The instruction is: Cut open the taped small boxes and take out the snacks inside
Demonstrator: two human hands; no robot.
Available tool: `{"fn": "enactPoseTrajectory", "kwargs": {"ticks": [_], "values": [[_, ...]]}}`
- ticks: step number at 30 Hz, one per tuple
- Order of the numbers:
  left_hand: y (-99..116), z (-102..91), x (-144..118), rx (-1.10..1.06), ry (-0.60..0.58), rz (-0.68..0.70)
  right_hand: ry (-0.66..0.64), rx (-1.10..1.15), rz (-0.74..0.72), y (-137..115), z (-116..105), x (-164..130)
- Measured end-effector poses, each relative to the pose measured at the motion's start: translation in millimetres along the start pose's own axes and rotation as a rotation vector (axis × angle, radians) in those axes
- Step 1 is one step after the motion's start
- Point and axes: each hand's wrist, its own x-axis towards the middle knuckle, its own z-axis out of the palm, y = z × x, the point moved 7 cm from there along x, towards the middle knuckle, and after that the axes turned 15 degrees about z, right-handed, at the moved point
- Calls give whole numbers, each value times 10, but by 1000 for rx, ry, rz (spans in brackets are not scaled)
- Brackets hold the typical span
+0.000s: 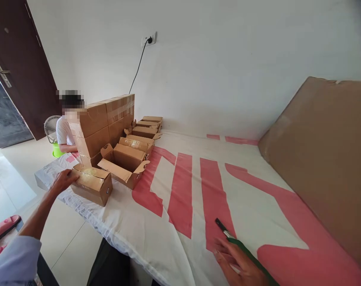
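Observation:
My left hand (63,180) grips the left end of a closed cardboard box (91,184), which has clear tape along its top and sits near the table's edge. At the lower right, my right hand (240,262) has its fingers stretched out beside a slim tool with a green handle (249,251), a metal collar and a black tip. The tool's kind does not show clearly, and its lower end leaves the frame. Just beyond the taped box stands an open cardboard box (123,163) with its flaps raised; its inside looks dark.
Several more boxes (135,143) line up behind the open one, beside a wall of stacked taped cartons (94,131). A person (65,133) leans at the table's far left. A large cardboard sheet (320,159) stands at the right. The red-and-white cloth (180,194) is wrinkled.

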Motion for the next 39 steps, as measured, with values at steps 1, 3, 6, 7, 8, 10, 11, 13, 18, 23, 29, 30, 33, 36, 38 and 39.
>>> {"fn": "enactPoseTrajectory", "kwargs": {"ticks": [1,3,6,7,8,10,11,13,18,23,29,30,33,36,38,39], "values": [[104,72,-135,-37,6,13,-24,5,5,-77,59,-46],[372,229,-391,-174,26,67,-114,38,34,-257,238,-125],[822,494,-633,-598,-12,163,-297,138,55,-539,603,-210],[957,572,-662,-743,-39,179,-348,163,39,-635,725,-231],[1074,637,-668,-859,-62,186,-387,180,17,-727,836,-250],[1255,720,-643,-980,-90,191,-449,193,-25,-893,1024,-304],[1321,734,-633,-993,-89,199,-472,193,-43,-963,1093,-348],[1420,714,-662,-970,-70,246,-478,184,-82,-1063,1157,-474],[1519,642,-977,-946,-123,410,-309,106,-128,-925,992,-851],[1492,760,-867,-1080,-142,369,-292,100,-125,-793,900,-868],[1509,948,-634,-1229,-157,290,-319,88,-154,-949,913,-746],[1489,942,-623,-1204,-142,288,-319,67,-178,-928,880,-723],[1455,904,-565,-1150,-146,310,-171,-55,-252,-744,569,-550],[1493,847,-453,-1116,-132,376,99,-275,-256,-439,38,-269],[1544,833,-395,-1129,-122,412,204,-433,-200,-216,-266,-78],[1573,840,-384,-1150,-127,424,229,-509,-164,-110,-376,6]]}}
